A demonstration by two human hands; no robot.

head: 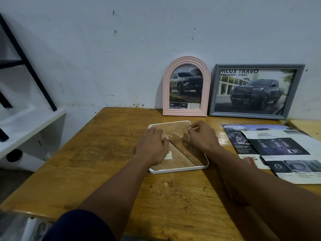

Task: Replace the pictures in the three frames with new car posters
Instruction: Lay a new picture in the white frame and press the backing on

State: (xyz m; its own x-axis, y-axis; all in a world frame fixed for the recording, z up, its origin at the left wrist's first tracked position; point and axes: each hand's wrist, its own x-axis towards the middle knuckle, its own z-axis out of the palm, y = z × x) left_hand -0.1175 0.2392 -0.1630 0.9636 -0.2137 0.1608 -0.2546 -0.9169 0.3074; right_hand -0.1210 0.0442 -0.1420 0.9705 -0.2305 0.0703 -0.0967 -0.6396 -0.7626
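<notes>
Our left hand (152,146) lies flat with its fingers spread, pressing down on the brown backing board (173,129) at the nine o'clock side of the white frame (178,170). Our right hand (203,136) sits at the frame's one o'clock corner with its fingers curled in. We cannot tell whether they nip a retaining tab, the rim or nothing at all.

The white frame lies face down on the wooden table (104,153), in front of us at the middle. Its fold-out stand (187,150) rests on the board, running from the centre toward five o'clock. A small pale label (168,156) shows just beside our left wrist.

We judge the frame to be light and its thin rim a little springy. The board looks like stiff pressed fibre that would crease or snap if bent hard. There may be glass or clear plastic underneath, so we would keep the frame flat and not lever against it. The corners and any edge tabs look like the best places to take hold, lifting the board by an edge and not by the hinged stand.

At twelve o'clock from the white frame, a pink arched frame (165,94) leans on the wall. A grey frame (257,66) leans at about two o'clock. Both show a pickup truck picture. At three o'clock, loose car posters (284,150) overlap on the table. They are glossy sheets, likely slippery and easily dog-eared.
</notes>
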